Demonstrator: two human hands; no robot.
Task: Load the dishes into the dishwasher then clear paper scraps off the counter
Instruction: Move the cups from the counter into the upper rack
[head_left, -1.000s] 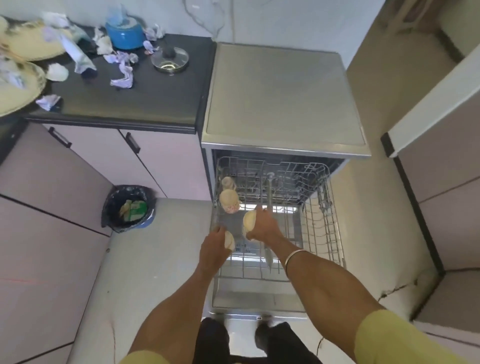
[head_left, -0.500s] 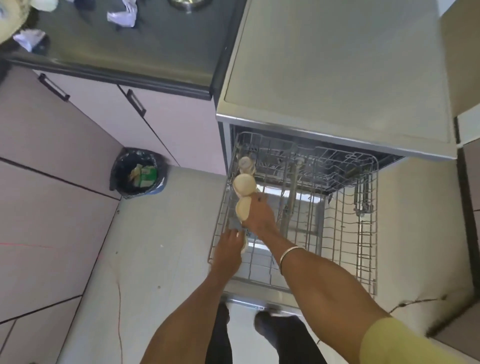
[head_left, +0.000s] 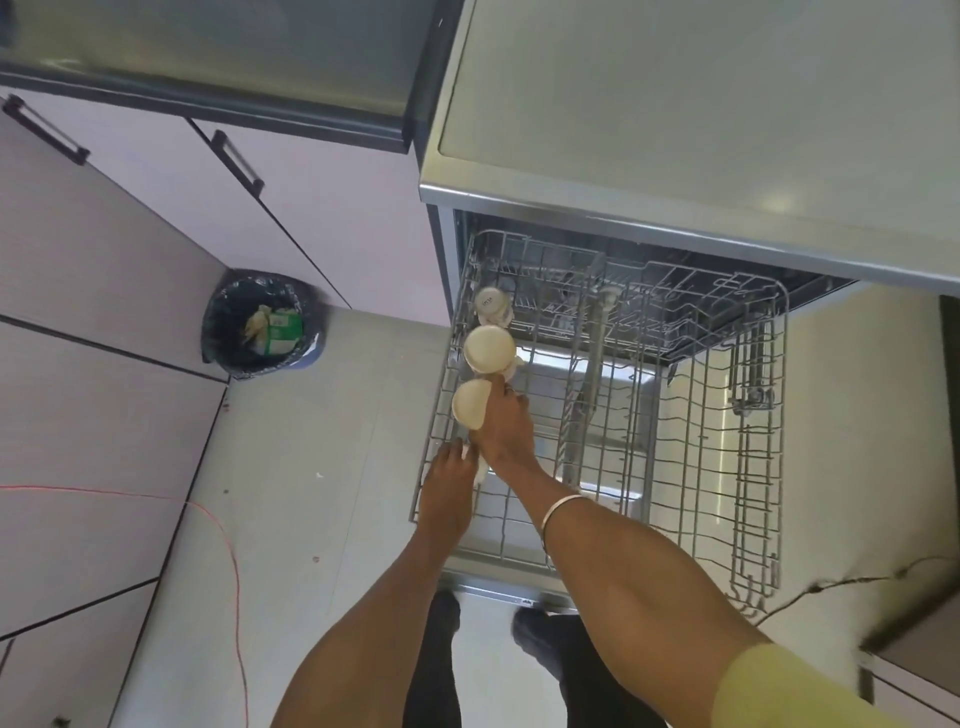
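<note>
Your right hand (head_left: 506, 423) grips a cream cup (head_left: 470, 404) at the rack's (head_left: 675, 519) left edge; your left hand (head_left: 449, 475) clasps another cup (head_left: 480, 470), mostly hidden. Two cups (head_left: 488, 349) sit beyond.

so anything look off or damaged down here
Yes: a dark crack runs across the pale floor right of the pulled-out rack, and a thin red cord trails loose over the floor on the left. The cups in the rack look orderly.

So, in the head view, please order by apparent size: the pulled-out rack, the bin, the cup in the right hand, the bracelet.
1. Rack, by far the largest.
2. Bin.
3. Cup held by the right hand.
4. Bracelet, though it is nearer the camera, so this is apparent size only.
</note>
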